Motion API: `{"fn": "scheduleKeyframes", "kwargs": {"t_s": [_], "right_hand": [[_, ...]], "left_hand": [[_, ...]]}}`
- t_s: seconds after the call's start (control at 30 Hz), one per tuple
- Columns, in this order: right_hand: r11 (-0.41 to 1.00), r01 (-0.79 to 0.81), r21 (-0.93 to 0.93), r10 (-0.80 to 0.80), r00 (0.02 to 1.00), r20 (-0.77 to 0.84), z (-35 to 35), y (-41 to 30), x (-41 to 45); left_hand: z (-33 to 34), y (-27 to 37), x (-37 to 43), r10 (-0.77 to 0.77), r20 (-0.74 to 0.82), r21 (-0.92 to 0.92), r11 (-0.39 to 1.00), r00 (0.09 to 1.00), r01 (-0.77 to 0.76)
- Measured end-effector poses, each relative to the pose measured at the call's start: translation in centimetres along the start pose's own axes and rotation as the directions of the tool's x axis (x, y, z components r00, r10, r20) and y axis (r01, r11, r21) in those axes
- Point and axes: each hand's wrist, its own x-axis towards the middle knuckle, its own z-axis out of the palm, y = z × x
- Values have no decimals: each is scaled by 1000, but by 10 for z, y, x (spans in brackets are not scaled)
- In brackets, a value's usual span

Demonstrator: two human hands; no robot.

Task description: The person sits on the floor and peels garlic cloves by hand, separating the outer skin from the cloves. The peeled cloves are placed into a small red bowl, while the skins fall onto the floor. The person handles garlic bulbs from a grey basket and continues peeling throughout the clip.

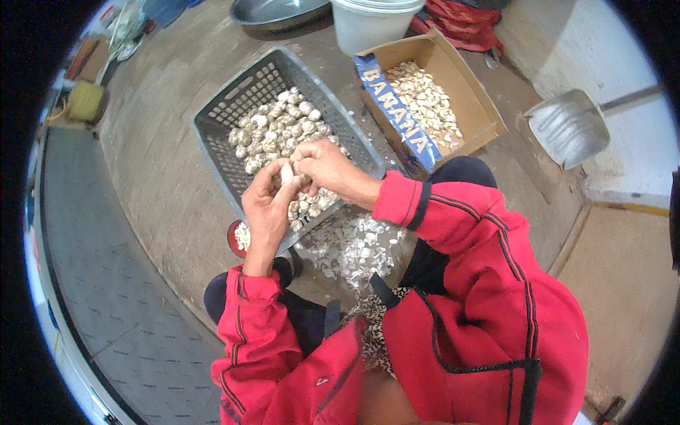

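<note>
Both my hands meet above a grey plastic crate (348,125) that holds many garlic bulbs (271,125). Between the thumb and fingers of my left hand (268,204) is a pale piece of garlic (287,172). My right hand (332,169) pinches at the same piece from the other side, its fingers partly hiding it. Whether the piece is a single clove or part of a bulb, I cannot tell. Beside the crate's near left corner, a small red bowl (232,239) of peeled white cloves is partly covered by my left wrist.
Garlic skins (361,249) litter the floor between my legs. A cardboard box (473,90) with loose cloves (422,101) stands right of the crate. Behind are a metal basin (281,13), a white bucket (372,26) and a red bag (462,24). A metal shovel (571,127) leans by the right wall.
</note>
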Motion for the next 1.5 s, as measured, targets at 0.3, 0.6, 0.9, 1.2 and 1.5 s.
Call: {"fn": "scheduleKeyframes", "kwargs": {"t_s": [0.3,0.6,0.9,1.2,1.5], "right_hand": [[921,-95,378,67,994,88,-11,-10,1],[876,317,-363,-316,947,65,1,-12,5],[731,411,-545,-373,909,186,-4,-24,-2],[975,145,-166,-107,971,216,-8,-17,4],[993,8,119,-31,982,188,-4,-14,2]], "left_hand": [[-19,4,10,-123,79,-519,842,989,146],[-18,-5,11,-64,41,-208,976,997,71],[-20,5,9,14,72,-183,983,997,-1],[-19,0,8,0,-24,-236,972,1000,-6],[-11,7,7,-47,-92,-288,957,995,18]]}}
